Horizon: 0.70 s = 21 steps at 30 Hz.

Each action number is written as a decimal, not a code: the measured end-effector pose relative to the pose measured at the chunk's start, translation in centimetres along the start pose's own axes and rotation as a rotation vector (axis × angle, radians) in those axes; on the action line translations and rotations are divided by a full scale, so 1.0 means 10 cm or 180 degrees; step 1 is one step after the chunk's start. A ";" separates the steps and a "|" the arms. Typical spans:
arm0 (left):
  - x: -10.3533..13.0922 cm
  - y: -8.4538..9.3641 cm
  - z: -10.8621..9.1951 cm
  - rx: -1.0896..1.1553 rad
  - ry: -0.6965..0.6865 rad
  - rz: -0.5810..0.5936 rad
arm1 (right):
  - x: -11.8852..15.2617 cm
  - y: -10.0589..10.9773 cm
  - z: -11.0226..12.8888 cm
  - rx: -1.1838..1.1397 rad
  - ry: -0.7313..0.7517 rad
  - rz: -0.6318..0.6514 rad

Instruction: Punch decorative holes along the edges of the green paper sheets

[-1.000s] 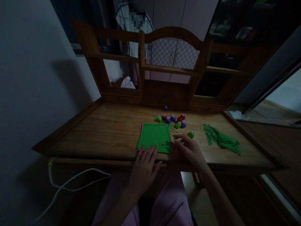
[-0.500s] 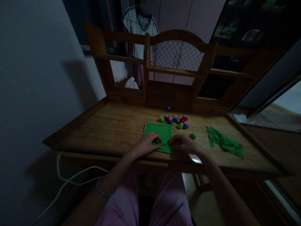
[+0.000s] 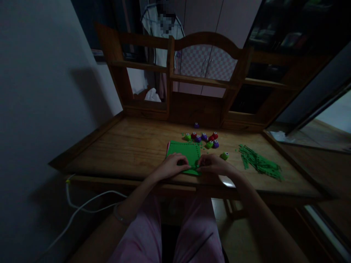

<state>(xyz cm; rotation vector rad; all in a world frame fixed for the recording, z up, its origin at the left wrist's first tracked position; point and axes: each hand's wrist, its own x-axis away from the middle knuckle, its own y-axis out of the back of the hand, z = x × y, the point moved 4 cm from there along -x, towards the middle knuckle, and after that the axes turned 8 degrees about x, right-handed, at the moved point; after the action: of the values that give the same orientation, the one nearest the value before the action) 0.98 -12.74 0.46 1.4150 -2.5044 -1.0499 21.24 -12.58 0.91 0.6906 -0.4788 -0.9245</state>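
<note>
A green sheet point(image 3: 186, 149), edged with rows of small punched marks, lies near the front of the wooden desk. My left hand point(image 3: 174, 166) rests over its lower left part, with thumb and fingers closed on a narrow green strip along the bottom of the sheet. At the lower right corner my right hand point(image 3: 212, 164) pinches the same strip; whether the strip is still joined to the sheet is unclear. Beyond the sheet stand small craft punches, among them a lime one point(image 3: 188, 137), a purple one point(image 3: 197, 138) and a red one point(image 3: 215, 135). Another lime punch point(image 3: 225, 156) is beside my right hand.
To the right lies a pile of green punched strips point(image 3: 259, 162). Tiny green scraps point(image 3: 201, 144) are scattered around the punches. A wooden shelf frame point(image 3: 197, 80) rises along the desk's back. A white cable point(image 3: 90, 197) hangs at the front left.
Both hands have drawn slightly closer together at the sheet's lower edge. My right fingers have shifted a little left, and the green strip there now looks raised. The view has tilted slightly.
</note>
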 end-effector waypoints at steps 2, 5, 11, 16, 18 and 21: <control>0.00 0.00 0.00 -0.0007 -0.0006 -0.0010 | 0.00 -0.01 -0.01 0.0002 -0.0011 -0.0008; 0.00 -0.01 0.01 0.0001 0.0000 0.0011 | 0.01 -0.01 -0.02 0.0017 0.0013 -0.0066; 0.01 -0.04 0.00 -0.0150 0.0085 0.0030 | 0.02 -0.03 0.04 -0.0042 0.0028 -0.0117; 0.02 -0.06 -0.01 -0.0292 0.0155 -0.0009 | 0.03 -0.06 0.06 0.0049 -0.0016 -0.0076; 0.02 -0.07 -0.01 -0.0350 0.0226 -0.0040 | 0.02 -0.05 0.06 0.0118 -0.0035 -0.0133; 0.00 -0.09 0.00 -0.0428 0.0317 -0.0104 | 0.03 -0.05 0.07 0.0210 -0.0044 -0.0183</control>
<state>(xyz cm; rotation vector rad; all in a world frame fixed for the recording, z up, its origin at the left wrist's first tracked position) 1.62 -13.04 -0.12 1.4373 -2.3032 -1.1016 20.70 -13.22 1.07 0.7615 -0.5057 -0.9713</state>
